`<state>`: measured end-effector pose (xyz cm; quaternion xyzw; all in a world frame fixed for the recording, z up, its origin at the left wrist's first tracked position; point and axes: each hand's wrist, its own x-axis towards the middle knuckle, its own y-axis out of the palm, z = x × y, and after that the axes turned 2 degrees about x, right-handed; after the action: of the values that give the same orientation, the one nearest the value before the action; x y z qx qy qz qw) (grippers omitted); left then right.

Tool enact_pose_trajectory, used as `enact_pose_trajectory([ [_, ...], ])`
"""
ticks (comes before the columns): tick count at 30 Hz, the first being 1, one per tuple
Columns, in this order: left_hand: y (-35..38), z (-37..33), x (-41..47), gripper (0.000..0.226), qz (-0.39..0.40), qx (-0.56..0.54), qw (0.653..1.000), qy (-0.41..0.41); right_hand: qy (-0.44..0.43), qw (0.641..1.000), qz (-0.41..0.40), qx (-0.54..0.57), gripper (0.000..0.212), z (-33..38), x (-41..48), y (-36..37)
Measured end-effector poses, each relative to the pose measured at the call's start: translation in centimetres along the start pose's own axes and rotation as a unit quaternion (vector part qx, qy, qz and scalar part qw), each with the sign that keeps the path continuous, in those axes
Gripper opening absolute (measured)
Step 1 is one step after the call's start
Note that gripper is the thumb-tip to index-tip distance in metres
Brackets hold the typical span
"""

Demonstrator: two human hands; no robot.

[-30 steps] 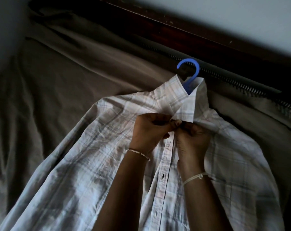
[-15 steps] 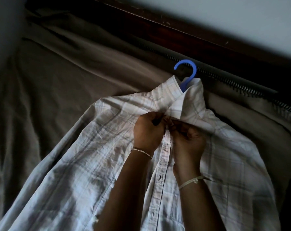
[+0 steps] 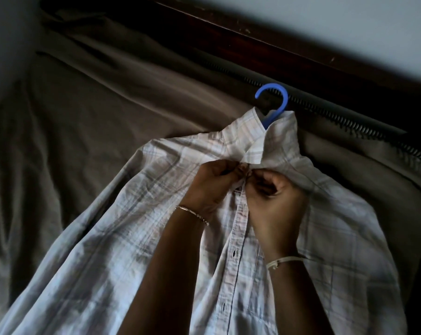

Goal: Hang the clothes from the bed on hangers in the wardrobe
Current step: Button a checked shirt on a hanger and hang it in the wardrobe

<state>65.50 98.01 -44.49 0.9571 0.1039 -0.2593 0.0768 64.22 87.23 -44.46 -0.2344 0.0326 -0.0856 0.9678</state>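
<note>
A white plaid shirt (image 3: 122, 238) lies spread front-up on the bed. The blue hook of a hanger (image 3: 275, 100) sticks out of its collar; the hanger's body is hidden inside the shirt. My left hand (image 3: 209, 187) pinches the left edge of the button placket just below the collar. My right hand (image 3: 274, 204) pinches the right edge at the same spot. The fingertips of both hands meet over the top button area, and the button itself is hidden by them.
A brown-grey sheet (image 3: 96, 105) covers the bed, creased at the left. A dark wooden bed frame (image 3: 253, 47) runs along the far side against a pale wall (image 3: 349, 25). A dark mattress edge with a coiled trim (image 3: 349, 122) shows at the right.
Both hands stay at the top of the placket, their fingers working there. The right collar flap has dropped closer over my hands. The view has shifted slightly.
</note>
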Motion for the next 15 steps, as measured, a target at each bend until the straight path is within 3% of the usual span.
enact_pose_trajectory([
  [4, -0.1, -0.4, -0.1, 0.013, 0.013, 0.001, 1.0, -0.011, 0.009, 0.999, 0.042, 0.01, 0.012, 0.2, 0.6, -0.5],
  [9, 0.1, -0.8, -0.1, 0.028, 0.03, 0.024, 0.999, -0.027, -0.054, 0.994, 0.087, -0.03, 0.01, 0.3, 1.1, -1.0],
  [15, -0.1, -1.0, -0.3, 0.01, 0.031, 0.008, 0.998, -0.048, -0.07, 0.991, 0.104, -0.048, 0.021, 0.3, 1.8, -1.2],
])
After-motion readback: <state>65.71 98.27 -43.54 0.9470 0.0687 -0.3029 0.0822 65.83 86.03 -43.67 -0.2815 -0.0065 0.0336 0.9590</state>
